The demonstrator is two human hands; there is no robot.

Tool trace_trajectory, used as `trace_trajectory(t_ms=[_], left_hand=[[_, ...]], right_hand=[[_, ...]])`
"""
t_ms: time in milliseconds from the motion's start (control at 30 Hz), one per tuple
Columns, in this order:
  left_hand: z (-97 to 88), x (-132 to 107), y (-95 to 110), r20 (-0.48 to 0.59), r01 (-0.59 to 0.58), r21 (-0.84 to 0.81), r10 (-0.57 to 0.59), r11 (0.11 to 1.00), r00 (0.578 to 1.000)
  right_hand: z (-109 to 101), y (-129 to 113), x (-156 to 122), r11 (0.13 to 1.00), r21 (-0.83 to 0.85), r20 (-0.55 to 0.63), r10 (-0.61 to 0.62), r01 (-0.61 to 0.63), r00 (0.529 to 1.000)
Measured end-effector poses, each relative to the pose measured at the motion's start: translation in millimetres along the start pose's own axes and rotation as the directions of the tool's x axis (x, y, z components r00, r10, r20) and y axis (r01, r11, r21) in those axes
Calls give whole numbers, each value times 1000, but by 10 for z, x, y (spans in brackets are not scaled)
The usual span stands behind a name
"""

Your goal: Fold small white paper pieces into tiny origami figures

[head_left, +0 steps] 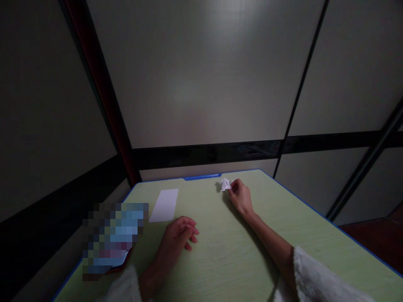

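A small white folded-paper figure, shaped like an origami frog [225, 184], is at the far part of the table. My right hand [241, 197] pinches its right side between thumb and fingers, which partly hide that edge. My left hand [181, 233] is over the near middle of the table, fingers loosely bent and apart, holding nothing. Just beyond it lies a flat white sheet of paper [164, 205].
The light green table [208, 260] has a blue edge and a blue handle strip [203, 177] at the back. A tablet-like device [116, 239], its screen blurred out, is at the left. Pale panels [208, 84] with a dark band rise behind the table.
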State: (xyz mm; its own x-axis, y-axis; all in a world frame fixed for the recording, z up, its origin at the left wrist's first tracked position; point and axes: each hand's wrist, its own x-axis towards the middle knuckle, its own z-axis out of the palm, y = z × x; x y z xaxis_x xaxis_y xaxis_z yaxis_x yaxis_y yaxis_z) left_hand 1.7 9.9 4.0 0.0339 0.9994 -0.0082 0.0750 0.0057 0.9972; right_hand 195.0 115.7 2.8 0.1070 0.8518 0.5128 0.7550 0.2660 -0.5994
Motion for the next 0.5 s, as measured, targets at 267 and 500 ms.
trace_trajectory(t_ms=[267,500], left_hand=[[-1,11,-46,16,5,-11,-5,1000,1000],[2,14,-83,19,-9,-13,9,1000,1000]], right_hand=[[87,126,105,995,-95,67,-27,33,997],[28,85,19,980,-166,133,-90,112,987]])
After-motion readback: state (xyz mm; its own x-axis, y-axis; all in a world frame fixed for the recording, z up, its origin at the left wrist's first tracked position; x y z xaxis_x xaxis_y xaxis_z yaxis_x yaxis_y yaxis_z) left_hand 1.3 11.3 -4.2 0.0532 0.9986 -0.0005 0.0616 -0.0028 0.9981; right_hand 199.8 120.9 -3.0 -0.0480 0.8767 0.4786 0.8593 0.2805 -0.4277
